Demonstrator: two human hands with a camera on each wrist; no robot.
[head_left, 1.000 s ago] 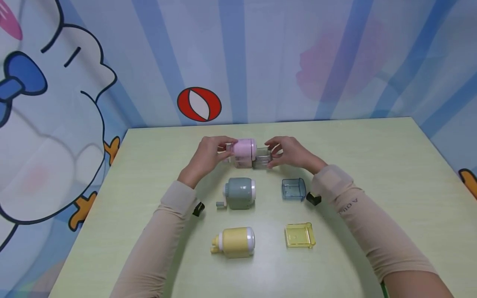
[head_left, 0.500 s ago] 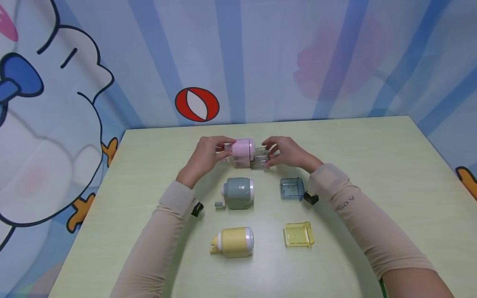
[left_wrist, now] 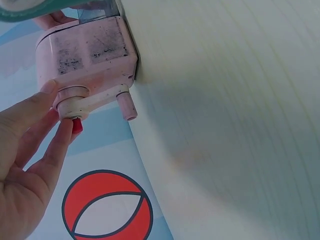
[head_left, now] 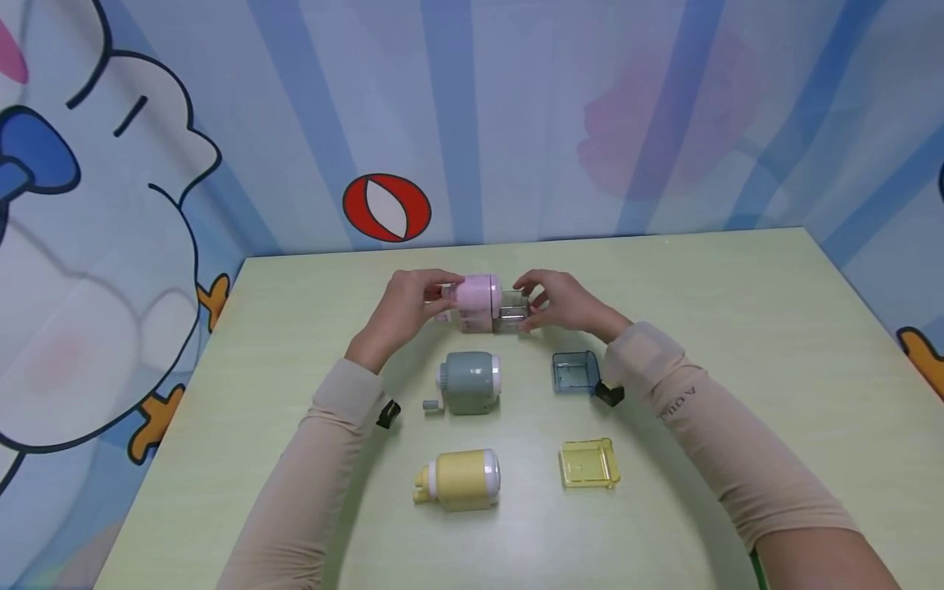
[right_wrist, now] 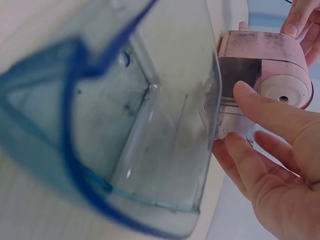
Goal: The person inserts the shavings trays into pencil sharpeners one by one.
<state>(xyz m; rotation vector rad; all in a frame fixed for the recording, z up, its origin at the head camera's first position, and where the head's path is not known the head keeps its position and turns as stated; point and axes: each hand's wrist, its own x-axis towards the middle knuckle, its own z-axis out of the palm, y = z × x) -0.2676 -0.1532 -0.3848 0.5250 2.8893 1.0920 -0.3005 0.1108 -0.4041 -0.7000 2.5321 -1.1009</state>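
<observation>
The clear drawer [head_left: 514, 310] is pushed further into the pink sharpener [head_left: 475, 302], pinched by the right hand [head_left: 562, 301]; the sharpener is gripped by the left hand [head_left: 404, 307].

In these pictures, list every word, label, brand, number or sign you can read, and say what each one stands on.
"AOIM", or nearly that; small and seen upside down, so not certain: on the right sleeve.
Red oval sign with a white leaf shape, no letters: on the backdrop.
Dark smudges on the pink sharpener: no readable text.
</observation>
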